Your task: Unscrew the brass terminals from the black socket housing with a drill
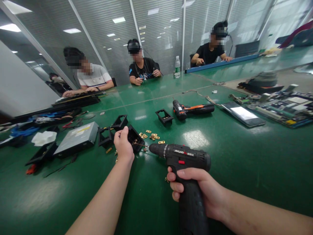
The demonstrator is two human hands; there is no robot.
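Note:
In my right hand (188, 182) is a black cordless drill (188, 158), my fingers wrapped round its grip. Its long thin bit points left into a black plastic housing (135, 138) with brass pieces inside. My left hand (123, 143) is closed on the near left side of that housing and steadies it at a tilt. Whether the bit's tip touches a screw is too small to tell. Just beyond the drill's chuck lie several small brass plates (154, 136). More black frames (119, 122) stand beside my left hand, and another black frame (164, 117) sits farther off.
A second drill (179, 110) lies beyond mine. To the left are a silver disc drive (77, 138) and white tissue (44, 138). A phone (243, 114) and circuit boards (286, 106) lie at the right. Several people sit across the green table (151, 199), near a water bottle (177, 68).

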